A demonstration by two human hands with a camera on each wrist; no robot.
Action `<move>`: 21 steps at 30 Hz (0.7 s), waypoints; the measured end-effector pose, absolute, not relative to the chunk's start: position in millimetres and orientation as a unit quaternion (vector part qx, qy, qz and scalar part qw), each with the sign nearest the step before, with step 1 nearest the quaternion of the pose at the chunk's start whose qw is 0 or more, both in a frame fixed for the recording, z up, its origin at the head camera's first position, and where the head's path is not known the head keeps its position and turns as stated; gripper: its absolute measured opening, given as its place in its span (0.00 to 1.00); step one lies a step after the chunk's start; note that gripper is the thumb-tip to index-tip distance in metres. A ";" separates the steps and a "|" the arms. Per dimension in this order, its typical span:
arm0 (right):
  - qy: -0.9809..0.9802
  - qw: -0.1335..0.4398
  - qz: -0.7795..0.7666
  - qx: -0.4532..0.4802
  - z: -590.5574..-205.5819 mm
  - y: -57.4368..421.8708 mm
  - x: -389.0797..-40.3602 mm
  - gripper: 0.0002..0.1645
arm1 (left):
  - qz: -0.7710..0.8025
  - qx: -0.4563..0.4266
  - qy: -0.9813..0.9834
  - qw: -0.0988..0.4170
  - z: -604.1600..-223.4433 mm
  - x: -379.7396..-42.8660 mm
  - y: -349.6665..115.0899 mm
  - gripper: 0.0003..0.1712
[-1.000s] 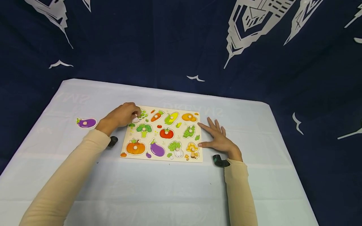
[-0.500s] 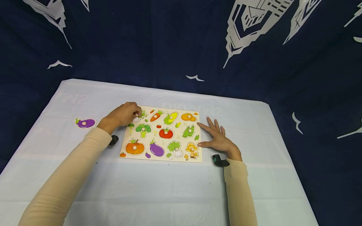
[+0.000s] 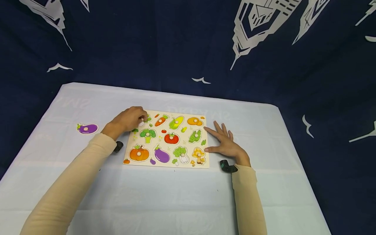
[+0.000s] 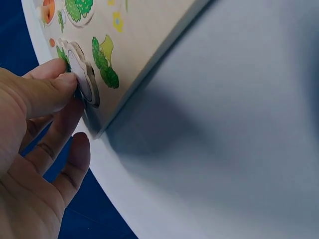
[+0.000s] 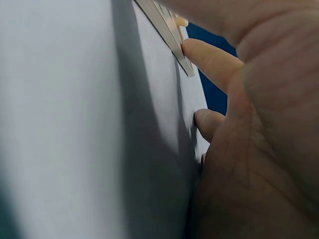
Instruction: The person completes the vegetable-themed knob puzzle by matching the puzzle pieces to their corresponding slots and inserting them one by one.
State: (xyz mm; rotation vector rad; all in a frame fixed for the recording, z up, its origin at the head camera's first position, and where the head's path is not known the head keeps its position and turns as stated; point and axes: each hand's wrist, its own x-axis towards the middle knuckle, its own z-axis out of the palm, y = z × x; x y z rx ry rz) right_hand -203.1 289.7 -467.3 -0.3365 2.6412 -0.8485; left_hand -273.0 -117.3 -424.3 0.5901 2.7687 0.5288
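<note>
A wooden vegetable puzzle board point(image 3: 188, 130) lies on the table. At its far left corner my left hand point(image 3: 127, 120) pinches a white and green knobbed puzzle piece point(image 4: 82, 74) between thumb and fingertips. The piece sits tilted, one edge raised from the board, and its knob is hidden by the fingers. My right hand point(image 3: 227, 143) is spread at the board's right side, with thumb and index fingertip at the edge. Left of the board lies a loose eggplant piece point(image 3: 87, 129) with a knob; the board's eggplant spot point(image 3: 162, 155) shows no knob.
Other knobbed pieces sit in the board, among them a pumpkin point(image 3: 139, 153), a broccoli point(image 3: 148, 134) and a tomato point(image 3: 171, 138). A white cloth covers the table point(image 3: 164, 202). Behind it hangs a dark blue curtain point(image 3: 132, 42) with white prints.
The whole scene has shifted slightly left in the head view. Both hands keep their places on the board, and the eggplant piece has not moved on the table.
</note>
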 end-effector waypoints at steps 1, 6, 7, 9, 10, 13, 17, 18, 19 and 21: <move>0.931 0.171 -0.299 -0.120 -467.2 289.5 -203.5 0.58 | 0.181 0.203 0.954 0.127 -424.7 -272.7 -117.5 0.09; 0.930 0.173 -0.300 -0.120 -467.2 289.5 -204.4 0.59 | 0.173 0.215 0.955 0.111 -427.0 -271.8 -117.8 0.08; 0.930 0.174 -0.300 -0.119 -466.8 289.4 -204.0 0.59 | 0.172 0.217 0.955 0.109 -427.4 -271.6 -117.6 0.08; 0.930 0.174 -0.300 -0.118 -466.6 289.5 -203.9 0.59 | 0.174 0.215 0.955 0.109 -428.0 -271.3 -117.6 0.08; 0.931 0.173 -0.300 -0.118 -466.5 289.5 -203.9 0.59 | 0.175 0.214 0.955 0.109 -428.3 -271.0 -117.7 0.08; 0.931 0.174 -0.300 -0.118 -466.6 289.4 -204.0 0.59 | 0.176 0.209 0.955 0.111 -428.8 -270.1 -118.4 0.09; 0.931 0.175 -0.299 -0.118 -466.4 288.8 -203.8 0.59 | 0.174 0.205 0.957 0.112 -429.0 -268.4 -119.5 0.10; 0.931 0.175 -0.299 -0.117 -466.2 288.4 -203.7 0.59 | 0.175 0.204 0.957 0.112 -428.8 -267.8 -119.5 0.10; 0.931 0.175 -0.300 -0.116 -466.0 288.1 -203.5 0.59 | 0.176 0.202 0.957 0.113 -428.6 -267.1 -119.6 0.11; 0.931 0.176 -0.300 -0.114 -465.3 287.7 -203.2 0.59 | 0.179 0.202 0.956 0.115 -428.4 -265.8 -119.9 0.12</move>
